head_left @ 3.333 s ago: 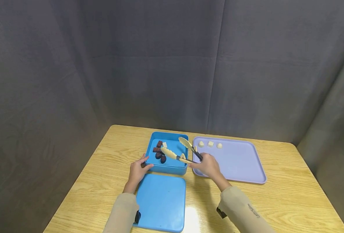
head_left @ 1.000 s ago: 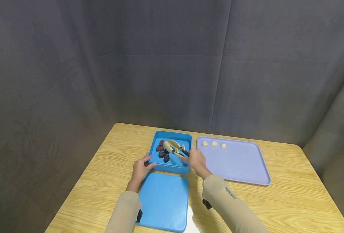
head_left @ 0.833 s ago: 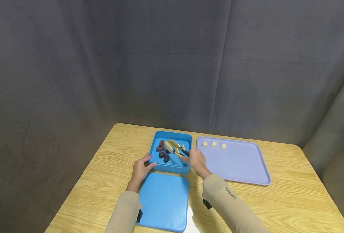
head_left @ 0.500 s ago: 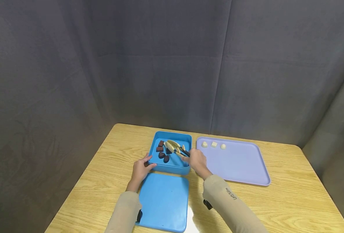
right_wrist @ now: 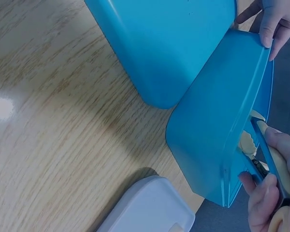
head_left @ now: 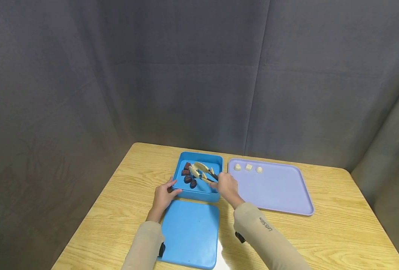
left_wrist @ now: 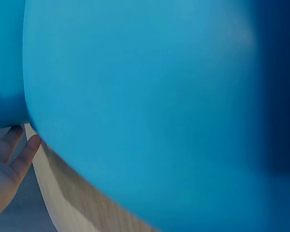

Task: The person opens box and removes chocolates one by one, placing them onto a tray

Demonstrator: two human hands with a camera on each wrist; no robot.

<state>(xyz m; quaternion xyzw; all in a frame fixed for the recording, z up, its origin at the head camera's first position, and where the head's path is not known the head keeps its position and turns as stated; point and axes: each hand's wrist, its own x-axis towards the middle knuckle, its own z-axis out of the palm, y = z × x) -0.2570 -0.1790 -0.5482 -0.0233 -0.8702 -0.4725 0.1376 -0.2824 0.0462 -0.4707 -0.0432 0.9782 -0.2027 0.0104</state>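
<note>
An open blue box (head_left: pixel 199 196) holds several dark chocolates (head_left: pixel 187 179). My left hand (head_left: pixel 163 195) grips its front left corner, thumb along the front wall; in the right wrist view this hand (right_wrist: pixel 279 19) has fingers over the rim. My right hand (head_left: pixel 228 186) holds a pair of tongs (head_left: pixel 194 171) with cream heads and dark arms. Those heads are down inside the box, a little apart, beside the chocolates and partly covering them. What lies between the heads is hidden. In the right wrist view, the thumb and fingers curl round the tongs' handles.
A flat blue lid (head_left: pixel 190 232) lies in front of the box, under the left forearm. To the right stands a lilac tray (head_left: pixel 273 191) with three white chocolates (head_left: pixel 237 167) along its back left. A grey curtain (head_left: pixel 192 82) hangs behind the table.
Since the oldest frame, the tongs have gone from wide apart above the box to lower inside it, heads closer together. They spread slightly in the last half second. The left hand keeps its place.
</note>
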